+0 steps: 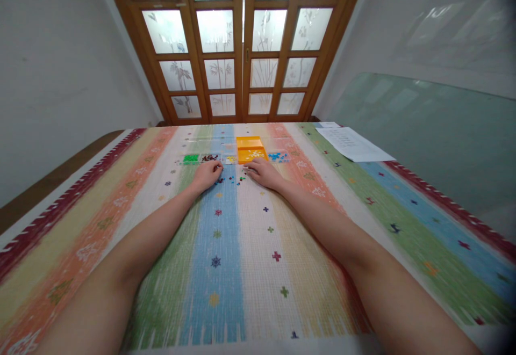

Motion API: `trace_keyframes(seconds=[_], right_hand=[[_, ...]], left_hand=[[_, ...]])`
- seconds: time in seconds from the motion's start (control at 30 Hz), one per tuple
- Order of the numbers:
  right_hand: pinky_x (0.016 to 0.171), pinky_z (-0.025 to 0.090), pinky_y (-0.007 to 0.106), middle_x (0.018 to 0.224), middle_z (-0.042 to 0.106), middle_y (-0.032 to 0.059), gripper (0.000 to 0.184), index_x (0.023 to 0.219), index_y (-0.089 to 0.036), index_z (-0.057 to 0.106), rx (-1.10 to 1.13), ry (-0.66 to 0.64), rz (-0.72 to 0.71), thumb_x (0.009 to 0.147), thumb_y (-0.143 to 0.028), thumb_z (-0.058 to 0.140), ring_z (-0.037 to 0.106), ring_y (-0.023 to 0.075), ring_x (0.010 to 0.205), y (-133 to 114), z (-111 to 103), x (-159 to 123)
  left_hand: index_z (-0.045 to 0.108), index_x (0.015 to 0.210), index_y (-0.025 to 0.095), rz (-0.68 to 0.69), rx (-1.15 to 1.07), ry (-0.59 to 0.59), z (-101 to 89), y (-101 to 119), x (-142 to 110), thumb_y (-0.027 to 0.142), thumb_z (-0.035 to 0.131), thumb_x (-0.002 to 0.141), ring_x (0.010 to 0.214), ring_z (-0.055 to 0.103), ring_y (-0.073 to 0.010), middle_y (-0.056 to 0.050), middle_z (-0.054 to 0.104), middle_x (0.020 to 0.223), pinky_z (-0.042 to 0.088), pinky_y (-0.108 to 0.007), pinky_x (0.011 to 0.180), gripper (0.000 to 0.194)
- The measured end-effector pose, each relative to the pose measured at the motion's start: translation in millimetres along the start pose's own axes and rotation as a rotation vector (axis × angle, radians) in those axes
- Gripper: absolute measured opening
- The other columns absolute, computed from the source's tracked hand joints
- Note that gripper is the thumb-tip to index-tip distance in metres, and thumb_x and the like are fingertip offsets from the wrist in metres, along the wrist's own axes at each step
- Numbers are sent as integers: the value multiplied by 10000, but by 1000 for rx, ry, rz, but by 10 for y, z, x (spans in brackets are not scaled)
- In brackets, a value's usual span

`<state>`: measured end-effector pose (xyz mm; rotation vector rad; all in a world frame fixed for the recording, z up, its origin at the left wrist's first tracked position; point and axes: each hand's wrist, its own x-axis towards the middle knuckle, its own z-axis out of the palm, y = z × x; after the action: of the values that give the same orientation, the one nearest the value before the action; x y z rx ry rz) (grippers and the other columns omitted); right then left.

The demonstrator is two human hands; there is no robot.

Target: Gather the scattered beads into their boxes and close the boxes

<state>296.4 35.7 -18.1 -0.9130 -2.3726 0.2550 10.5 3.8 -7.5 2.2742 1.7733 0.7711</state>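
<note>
My left hand (208,175) rests on the striped tablecloth with its fingers curled together in a pinch. Whatever it may hold is too small to make out. Just in front of it is a clear box section with dark red beads (209,158), beside one with green beads (190,158). My right hand (263,173) lies palm down, its fingers stretched out and slightly apart, close to the orange box (250,142). White pieces (255,154) lie in that open box. Small loose beads (241,179) in mixed colours are scattered on the cloth between my hands.
Blue beads (278,157) and yellow beads (231,159) sit in further clear sections either side of the orange box. White printed papers (350,144) lie at the far right. A wooden glazed door (242,49) stands beyond the table, and a glass panel (423,124) leans right.
</note>
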Motion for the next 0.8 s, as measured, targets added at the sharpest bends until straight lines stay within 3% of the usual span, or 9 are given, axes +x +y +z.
trace_keyframes(seconds=[0.27, 0.53, 0.8], right_hand=[[1034, 473, 425, 1172, 744, 91, 250, 1121, -258, 795, 33, -77, -139, 1022, -265, 566, 643, 247, 1117, -167, 0, 3], [1035, 495, 429, 1204, 751, 94, 277, 1132, -240, 802, -27, -105, -139, 1030, -233, 545, 658, 244, 1129, -171, 2, -2], [1129, 470, 426, 1397, 687, 75, 387, 1380, -265, 694, 54, -125, -209, 1038, -215, 518, 619, 229, 1291, -228, 70, -4]], left_hand=[[774, 1017, 215, -65, 35, 8, -41, -45, 11, 312, 542, 944, 866, 662, -235, -78, 770, 978, 448, -305, 767, 262], [780, 1064, 220, -132, 41, 28, -113, -208, 37, 335, 552, 950, 872, 683, -248, -74, 782, 972, 468, -310, 762, 280], [780, 1031, 225, 23, 17, -30, -46, -171, 33, 326, 532, 970, 911, 679, -244, -64, 773, 1003, 495, -335, 829, 274]])
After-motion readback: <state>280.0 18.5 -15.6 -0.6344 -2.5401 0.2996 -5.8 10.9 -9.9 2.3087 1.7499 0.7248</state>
